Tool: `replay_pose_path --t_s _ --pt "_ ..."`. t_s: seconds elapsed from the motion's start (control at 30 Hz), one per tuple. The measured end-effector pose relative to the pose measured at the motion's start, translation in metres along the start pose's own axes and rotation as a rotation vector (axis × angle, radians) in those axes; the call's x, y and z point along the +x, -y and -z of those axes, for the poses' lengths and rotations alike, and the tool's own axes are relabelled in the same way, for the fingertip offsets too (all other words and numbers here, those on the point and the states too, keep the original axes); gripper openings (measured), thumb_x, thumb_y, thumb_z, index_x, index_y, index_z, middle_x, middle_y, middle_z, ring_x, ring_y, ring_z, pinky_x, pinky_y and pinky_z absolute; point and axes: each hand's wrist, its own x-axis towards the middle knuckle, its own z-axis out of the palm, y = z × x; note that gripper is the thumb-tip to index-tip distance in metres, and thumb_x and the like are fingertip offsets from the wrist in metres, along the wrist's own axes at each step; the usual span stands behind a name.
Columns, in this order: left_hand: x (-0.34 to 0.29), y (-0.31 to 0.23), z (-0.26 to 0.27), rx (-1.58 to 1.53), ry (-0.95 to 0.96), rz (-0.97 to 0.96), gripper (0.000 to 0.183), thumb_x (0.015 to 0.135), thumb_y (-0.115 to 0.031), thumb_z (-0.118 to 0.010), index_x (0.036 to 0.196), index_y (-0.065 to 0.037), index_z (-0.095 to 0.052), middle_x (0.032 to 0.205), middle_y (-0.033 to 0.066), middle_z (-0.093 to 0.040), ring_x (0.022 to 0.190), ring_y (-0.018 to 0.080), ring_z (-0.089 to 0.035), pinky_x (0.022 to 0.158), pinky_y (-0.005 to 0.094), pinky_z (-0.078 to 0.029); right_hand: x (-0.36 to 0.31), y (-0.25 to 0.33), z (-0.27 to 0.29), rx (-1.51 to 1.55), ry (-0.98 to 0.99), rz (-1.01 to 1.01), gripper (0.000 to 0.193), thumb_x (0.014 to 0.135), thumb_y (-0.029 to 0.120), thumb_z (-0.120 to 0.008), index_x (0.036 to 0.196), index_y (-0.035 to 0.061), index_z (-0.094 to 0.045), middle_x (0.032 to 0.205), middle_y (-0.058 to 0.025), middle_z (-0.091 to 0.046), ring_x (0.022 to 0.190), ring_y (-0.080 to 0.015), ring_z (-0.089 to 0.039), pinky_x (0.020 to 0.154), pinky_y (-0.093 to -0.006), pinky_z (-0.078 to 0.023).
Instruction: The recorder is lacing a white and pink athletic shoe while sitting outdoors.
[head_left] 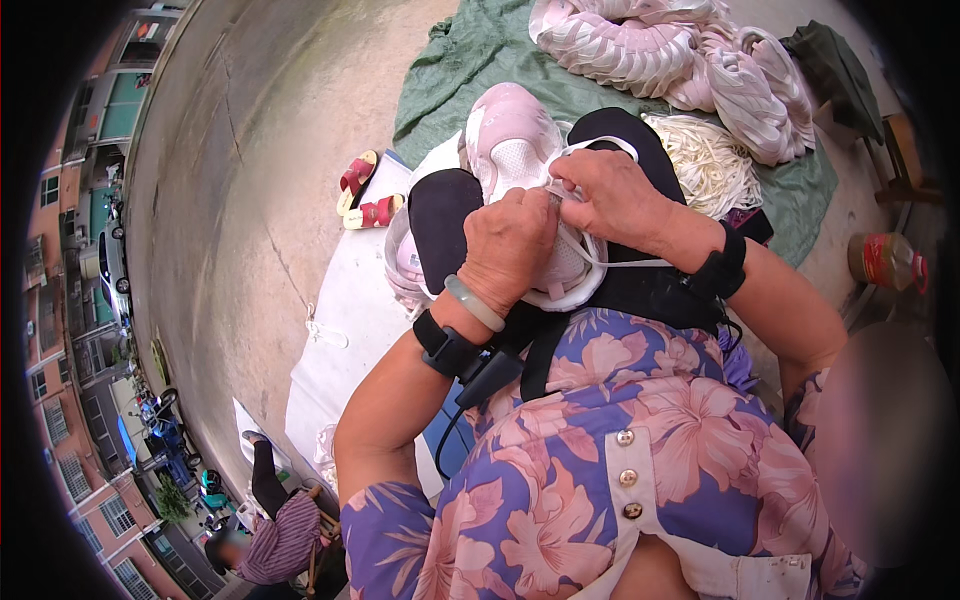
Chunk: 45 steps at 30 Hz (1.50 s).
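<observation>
Pink-and-white sneaker with a mesh toe (515, 150) lies on the lap between black-clad knees (441, 228), held by its lacing under both hands. We note its long axis running away from the body, toe outward and leaning slightly left, collar nearest the torso. Bare left hand (508, 238) is curled into a fist against the lacing; bare right hand (618, 200) meets it from the right, fingers bent, equally near. We cannot tell whether these pinch the thin white lace (640, 263).
</observation>
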Motion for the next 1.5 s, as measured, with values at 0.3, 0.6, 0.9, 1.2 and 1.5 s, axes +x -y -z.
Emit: replay_pose_path --t_s 0.3,0.6,0.9,1.2,1.5 --pt "0.02 0.013 -0.014 0.09 -0.007 -0.063 0.015 0.08 -0.02 -0.06 0.073 -0.008 -0.054 0.065 0.0113 -0.06 0.056 0.0303 -0.06 0.049 0.0401 -0.047 0.026 -0.021 0.01 0.141 0.189 -0.08 0.017 0.062 0.014 -0.059 0.071 -0.0011 -0.06 0.069 -0.0209 -0.059 0.073 -0.0378 -0.059 0.066 -0.0432 -0.046" --pt "0.072 0.028 -0.021 0.258 0.1 -0.071 0.015 0.079 -0.021 -0.055 0.076 -0.008 -0.061 0.066 0.0159 -0.062 0.065 0.0336 -0.063 0.056 0.0436 -0.05 0.071 -0.044 0.015 0.095 0.174 -0.105 0.021 0.062 0.013 -0.058 0.079 0.0017 -0.063 0.072 -0.018 -0.063 0.072 -0.0347 -0.061 0.066 -0.0405 -0.048" --pt "0.004 0.008 0.055 -0.2 0.203 0.085 0.021 0.079 -0.013 -0.057 0.064 -0.001 -0.051 0.054 0.0133 -0.052 0.049 0.0255 -0.051 0.047 0.0366 -0.04 0.018 -0.021 0.015 0.256 -0.05 -0.159 0.025 0.074 0.023 -0.065 0.092 0.0052 -0.059 0.072 -0.0096 -0.06 0.07 -0.0274 -0.061 0.065 -0.037 -0.048" --pt "-0.172 0.068 0.13 -0.448 0.133 0.997 0.028 0.086 -0.013 -0.056 0.06 -0.002 -0.05 0.05 0.0007 -0.047 0.043 0.0059 -0.04 0.041 0.0224 -0.034 0.059 -0.045 0.012 -0.15 -0.202 0.526 0.022 0.075 0.007 -0.06 0.097 0.0041 -0.059 0.085 -0.0127 -0.058 0.084 -0.0297 -0.057 0.077 -0.0385 -0.044" --pt "-0.089 0.069 0.088 -0.599 -0.02 0.566 0.01 0.089 -0.008 -0.057 0.082 0.0 -0.058 0.071 -0.0012 -0.053 0.056 0.005 -0.046 0.051 0.0181 -0.039 0.066 -0.041 0.0 0.34 0.051 -0.166 0.022 0.075 0.01 -0.063 0.094 0.0014 -0.055 0.075 -0.0048 -0.057 0.073 -0.017 -0.056 0.07 -0.0303 -0.045"
